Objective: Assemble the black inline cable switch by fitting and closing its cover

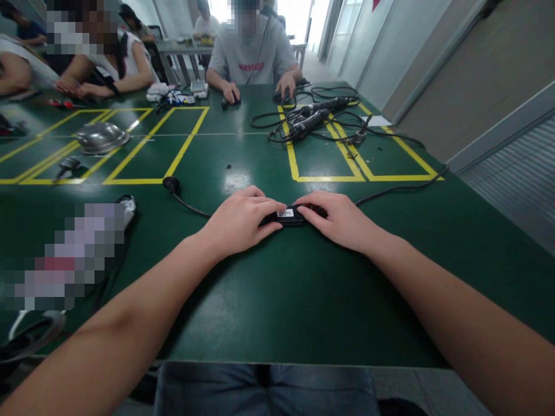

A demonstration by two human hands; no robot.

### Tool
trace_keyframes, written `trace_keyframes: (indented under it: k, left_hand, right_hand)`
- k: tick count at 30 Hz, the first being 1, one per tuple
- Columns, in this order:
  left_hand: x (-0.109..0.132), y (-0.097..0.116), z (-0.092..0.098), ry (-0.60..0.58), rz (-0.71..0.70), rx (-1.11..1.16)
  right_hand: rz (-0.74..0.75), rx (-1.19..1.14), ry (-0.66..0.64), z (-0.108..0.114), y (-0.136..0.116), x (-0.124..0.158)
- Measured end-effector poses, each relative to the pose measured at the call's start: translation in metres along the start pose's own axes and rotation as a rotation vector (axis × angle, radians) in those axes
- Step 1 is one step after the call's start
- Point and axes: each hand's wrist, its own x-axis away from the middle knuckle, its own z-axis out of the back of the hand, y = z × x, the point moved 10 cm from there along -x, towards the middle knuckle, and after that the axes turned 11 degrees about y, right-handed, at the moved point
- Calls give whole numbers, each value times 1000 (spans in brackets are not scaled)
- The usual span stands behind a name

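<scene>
A black power adapter (296, 219) with a white label lies on the green table in front of me. My left hand (240, 222) is closed round its left end, thumb near the front edge and fingers over the top. My right hand (340, 218) grips its right end between thumb and fingers, hiding where the cable joins. One black cable (191, 207) runs left from under my left hand to a round black plug (171, 185). On the other side, a second black cable (399, 188) leads off to the back right.
At left a phone-like device (129, 211), mostly blurred out, stands near some cables. Further back are a metal bowl (102, 137), a small dark object (67, 167), and tangled cables with black tool handles (307, 122). A co-worker (254, 55) sits opposite, hands on the table; others sit at left.
</scene>
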Motion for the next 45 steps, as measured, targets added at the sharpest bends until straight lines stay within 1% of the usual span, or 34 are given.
trace_keyframes:
  k: [3,6,8,10,11,14,16,18,21,24,26,27,28,30,35,38,42,45]
  left_hand:
    - [0,-9,-3,21,101,80]
    - [1,-24,-4,90,246,208]
    - [2,-35,1,164,324,263]
    - [2,-44,7,215,371,227]
    - [2,-47,8,216,386,184]
    - [3,-53,6,140,420,62]
    - [3,-55,2,103,422,21]
    - [2,-53,1,101,395,1]
    - [1,-46,3,136,309,-13]
    - [1,-35,10,162,213,-49]
    - [1,-26,9,109,156,-69]
    - [2,-21,6,52,132,-69]
    - [2,-17,2,-4,126,-76]
    - [3,-14,-2,-69,141,-101]
    - [5,-15,-7,-125,196,-103]
    - [4,-18,-7,-114,182,-69]
    - [1,-22,0,-38,175,29]
    - [1,-25,5,-3,181,106]
  right_hand:
    - [-16,1,24,1,4,0]
    - [-45,-22,40,1,7,1]
    - [-63,-41,57,1,9,1]
    - [-81,-51,64,2,10,2]
    - [-88,-53,64,2,11,2]
    - [-89,-41,55,1,12,2]
    - [-76,-18,49,1,11,2]
    - [-57,-2,43,1,10,2]
    - [-14,-10,33,3,6,3]
    - [25,-27,14,4,0,4]
    - [29,-33,-1,3,-2,4]
    - [26,-33,-7,3,-2,4]
    - [21,-33,-11,3,-2,4]
    - [10,-33,-14,2,-2,4]
    - [9,-15,-20,0,-3,5]
    - [46,-10,-12,0,-5,6]
    - [108,-9,21,6,-10,5]
    - [115,-23,45,12,-11,4]
